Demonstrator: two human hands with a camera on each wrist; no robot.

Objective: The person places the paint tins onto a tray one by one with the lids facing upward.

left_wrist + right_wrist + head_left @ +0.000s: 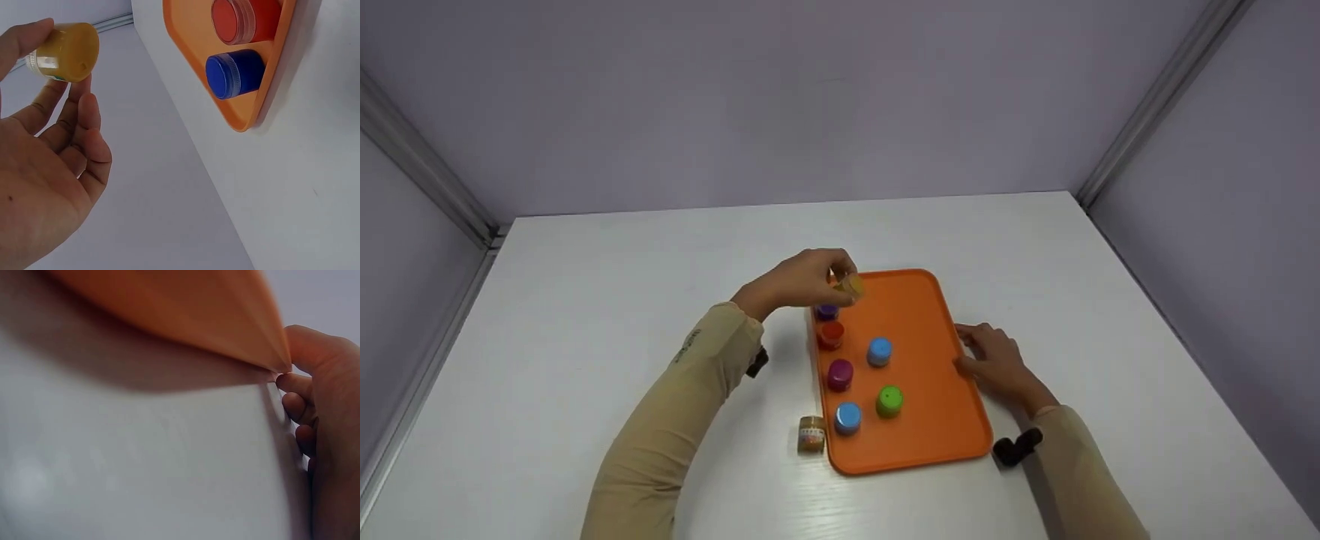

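The left hand (39, 163) fills the wrist view, thumb and fingertips pinching a small yellow jar (66, 52) held on its side in the air. In the head view the jar (850, 286) hangs over the far left corner of the orange tray (930, 420), just above a dark blue jar (826, 310) that stands in that corner. Next along the tray's left edge come a red jar (831, 334), a purple jar (840, 374) and a light blue jar (847, 417). A second light blue jar (879, 351) and a green jar (889, 400) stand nearer the middle. All six are upright and apart from one another.

The right hand (996, 361) rests at the tray's right rim, thumb on top of the edge and fingers curled beneath it, holding the rim. Outside the tray, just beside its near left corner, a tan jar (811, 433) stands on the white table (585, 300). Both arms wear beige sleeves (675, 420).
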